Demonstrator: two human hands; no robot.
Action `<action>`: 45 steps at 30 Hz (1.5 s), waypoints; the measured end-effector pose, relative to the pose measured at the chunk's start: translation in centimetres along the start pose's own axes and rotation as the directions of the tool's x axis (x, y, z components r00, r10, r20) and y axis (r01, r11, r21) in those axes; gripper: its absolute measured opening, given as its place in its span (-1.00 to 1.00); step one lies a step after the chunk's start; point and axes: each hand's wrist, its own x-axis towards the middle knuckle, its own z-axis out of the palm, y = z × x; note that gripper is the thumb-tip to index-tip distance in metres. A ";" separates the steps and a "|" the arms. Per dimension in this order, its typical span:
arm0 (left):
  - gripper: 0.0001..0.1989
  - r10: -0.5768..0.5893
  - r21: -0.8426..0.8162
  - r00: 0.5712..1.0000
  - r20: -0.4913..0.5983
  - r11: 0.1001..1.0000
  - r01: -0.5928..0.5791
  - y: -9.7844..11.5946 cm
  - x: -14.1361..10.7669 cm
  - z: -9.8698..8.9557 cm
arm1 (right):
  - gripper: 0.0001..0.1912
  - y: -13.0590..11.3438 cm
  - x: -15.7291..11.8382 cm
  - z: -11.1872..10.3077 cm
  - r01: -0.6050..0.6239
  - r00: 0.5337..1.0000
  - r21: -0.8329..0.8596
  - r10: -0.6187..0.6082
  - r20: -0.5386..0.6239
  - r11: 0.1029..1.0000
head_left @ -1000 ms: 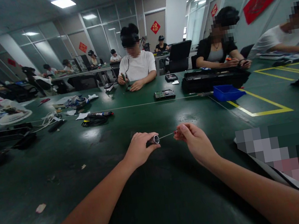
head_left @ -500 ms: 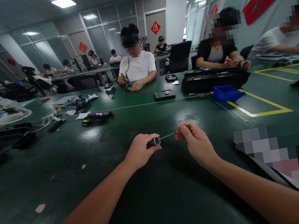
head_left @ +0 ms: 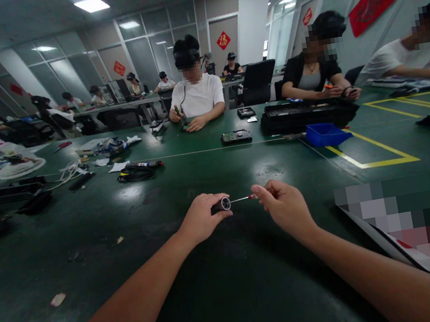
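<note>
My left hand (head_left: pixel 201 218) is closed round a dark cylinder with a pale ring at its open end (head_left: pixel 225 203), which faces right and toward me. In my right hand (head_left: pixel 286 205) is a thin screwdriver (head_left: pixel 241 199) with a red collar where the shaft meets the handle. Its metal shaft points left, and the tip reaches the ringed end of the cylinder. Whether the tip touches a screw inside is too small to tell. Most of the screwdriver's handle is hidden by my fingers. Both hands are just above the green table (head_left: pixel 219 286).
Beyond my hands lie a coiled black cable (head_left: pixel 136 172), a hard drive (head_left: pixel 236 136), a blue bin (head_left: pixel 328 134) and a long black casing (head_left: pixel 310 114). A blurred-out sheet (head_left: pixel 407 227) is at the right. A co-worker in white (head_left: pixel 201 94) sits opposite.
My right hand has turned and its fingers have shifted on the screwdriver, showing the red collar more plainly. The shaft lies a little flatter. My left hand holds the cylinder almost unmoved.
</note>
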 end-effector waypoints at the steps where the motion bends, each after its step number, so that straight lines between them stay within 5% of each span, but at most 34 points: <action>1: -0.63 -0.003 0.001 1.000 0.002 1.000 0.003 0.0 0.0 0.0 | -0.48 -0.1 -0.1 -0.1 0.020 1.000 -0.025 -0.020 -0.007 0.999; 16: -0.65 -0.027 -0.027 1.000 -0.016 0.999 0.026 -0.2 0.0 0.1 | -0.89 -0.6 -0.7 -0.1 0.228 0.959 0.027 -0.230 0.164 0.973; 24: -0.64 -0.024 -0.025 1.000 -0.013 0.999 0.023 -0.2 0.0 0.1 | -0.59 -0.3 -0.5 0.0 0.063 0.980 -0.041 -0.054 0.190 0.997; 33: -0.63 -0.012 -0.016 1.000 0.015 1.000 0.012 0.2 0.0 0.0 | -0.74 -0.6 -0.8 -0.1 0.099 0.974 0.002 -0.097 0.207 0.995; 39: -0.62 -0.011 -0.011 1.000 0.012 1.000 0.011 -0.1 -0.1 0.2 | -0.62 -0.3 -0.6 0.2 -0.028 0.987 0.027 0.023 0.156 0.999; 45: -0.63 0.003 -0.024 1.000 -0.006 1.000 -0.003 -0.1 0.0 0.2 | -0.65 0.1 -0.6 0.4 -0.004 0.988 0.095 -0.012 0.157 0.995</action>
